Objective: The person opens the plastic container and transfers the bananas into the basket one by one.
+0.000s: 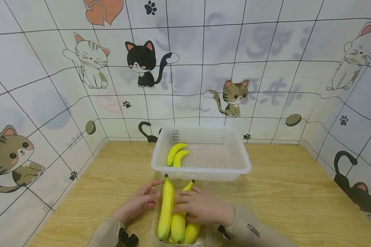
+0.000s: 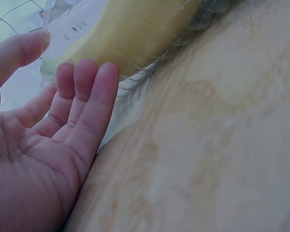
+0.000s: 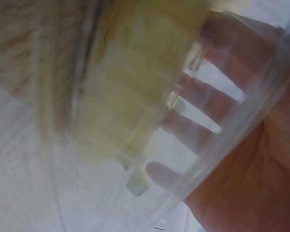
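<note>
Several yellow bananas (image 1: 165, 209) lie lengthwise in a clear plastic container (image 1: 208, 236) at the front of the table. My left hand (image 1: 139, 202) is at the container's left side, fingers slightly bent and palm turned inward. Nothing is held in it in the left wrist view, where the fingers (image 2: 87, 96) are close to the plastic wall. Over the container is my right hand (image 1: 201, 207), its fingers lying across a middle banana (image 1: 178, 228). Seen blurred through plastic in the right wrist view, these fingers (image 3: 212, 101) extend toward a banana (image 3: 135, 82); their exact contact is unclear.
Behind the container stands a white perforated basket (image 1: 201, 173), with two bananas (image 1: 174, 154) at its left side. Both are on a wood-grain table (image 1: 284, 192). A white cat-patterned covering (image 1: 188, 79) surrounds the table at the back and sides.
</note>
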Tool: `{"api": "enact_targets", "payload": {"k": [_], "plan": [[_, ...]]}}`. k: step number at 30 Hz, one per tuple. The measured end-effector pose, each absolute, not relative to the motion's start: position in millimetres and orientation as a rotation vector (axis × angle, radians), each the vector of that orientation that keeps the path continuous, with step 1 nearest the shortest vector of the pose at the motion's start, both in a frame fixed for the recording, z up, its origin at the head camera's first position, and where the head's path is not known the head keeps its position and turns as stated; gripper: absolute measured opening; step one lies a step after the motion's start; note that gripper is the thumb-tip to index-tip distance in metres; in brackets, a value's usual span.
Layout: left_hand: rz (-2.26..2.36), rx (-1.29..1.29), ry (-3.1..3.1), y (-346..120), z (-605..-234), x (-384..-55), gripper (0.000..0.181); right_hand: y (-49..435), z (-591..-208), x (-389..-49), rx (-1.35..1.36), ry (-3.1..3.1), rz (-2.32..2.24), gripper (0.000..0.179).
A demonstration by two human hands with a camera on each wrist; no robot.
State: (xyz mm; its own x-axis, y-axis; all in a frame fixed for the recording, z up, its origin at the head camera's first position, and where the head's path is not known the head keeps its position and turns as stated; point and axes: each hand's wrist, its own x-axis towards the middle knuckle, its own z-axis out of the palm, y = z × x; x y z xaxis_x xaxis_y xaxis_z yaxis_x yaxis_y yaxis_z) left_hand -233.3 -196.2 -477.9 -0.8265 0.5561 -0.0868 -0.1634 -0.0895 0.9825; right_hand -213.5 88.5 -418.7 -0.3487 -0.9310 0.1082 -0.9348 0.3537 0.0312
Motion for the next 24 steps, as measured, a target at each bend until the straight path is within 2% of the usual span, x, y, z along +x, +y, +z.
{"api": "enact_targets", "payload": {"k": [24], "plan": [[1.960,0.461,1.693,-196.5,-481.2,-234.9,0.053,76.5,-417.0,-227.0,1.838,-2.328,-0.030,0.044]]}}
